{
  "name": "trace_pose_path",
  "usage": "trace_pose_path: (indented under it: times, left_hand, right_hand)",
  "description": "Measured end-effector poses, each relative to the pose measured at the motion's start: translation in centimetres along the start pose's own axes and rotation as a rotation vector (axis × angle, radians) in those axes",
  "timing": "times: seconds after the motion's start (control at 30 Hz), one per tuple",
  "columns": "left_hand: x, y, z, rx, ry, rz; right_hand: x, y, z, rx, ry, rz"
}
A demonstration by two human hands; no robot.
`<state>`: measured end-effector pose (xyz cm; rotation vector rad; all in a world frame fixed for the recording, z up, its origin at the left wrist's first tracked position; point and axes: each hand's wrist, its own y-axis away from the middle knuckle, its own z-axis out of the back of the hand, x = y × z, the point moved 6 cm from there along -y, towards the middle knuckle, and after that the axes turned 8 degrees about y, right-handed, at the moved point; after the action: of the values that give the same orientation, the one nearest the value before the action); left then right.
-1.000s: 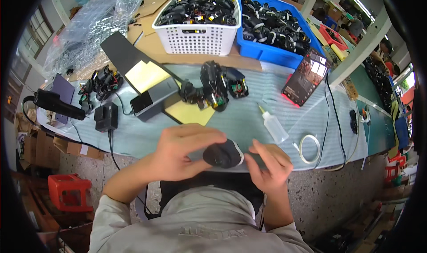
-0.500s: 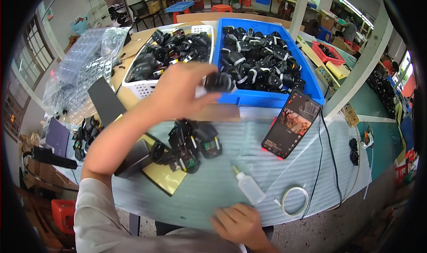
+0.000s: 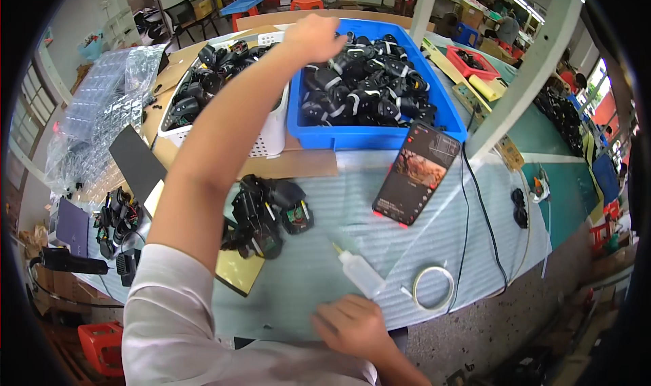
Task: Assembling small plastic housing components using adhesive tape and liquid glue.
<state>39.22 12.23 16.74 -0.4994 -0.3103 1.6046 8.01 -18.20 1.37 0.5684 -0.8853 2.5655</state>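
Nearest, the right hand (image 3: 352,325) rests loosely curled and empty at the bench edge, beside a small clear plastic squeeze bottle (image 3: 359,272). At ten o'clock, a cluster of black moulded parts (image 3: 268,216) awaits handling. Farthest, at twelve, the left hand (image 3: 313,36) reaches over the full blue plastic bin (image 3: 380,136); whether it holds anything cannot be told.

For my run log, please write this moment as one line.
left hand: over blue bin of black parts | right hand: on table edge by glue bottle
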Motion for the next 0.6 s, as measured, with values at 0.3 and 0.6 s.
trace_pose_path:
  times: [0.3, 0.6]
  left_hand:
    - [12.1, 15.9, 7.0, 0.191, -0.222, 0.115]
    - [-2.6, 27.8, 5.1, 0.484, 0.133, -0.256]
  right_hand:
    - [0.8, -0.2, -0.2, -0.073, 0.023, -0.009]
    - [0.1, 0.5, -0.1, -0.080, -0.028, -0.078]
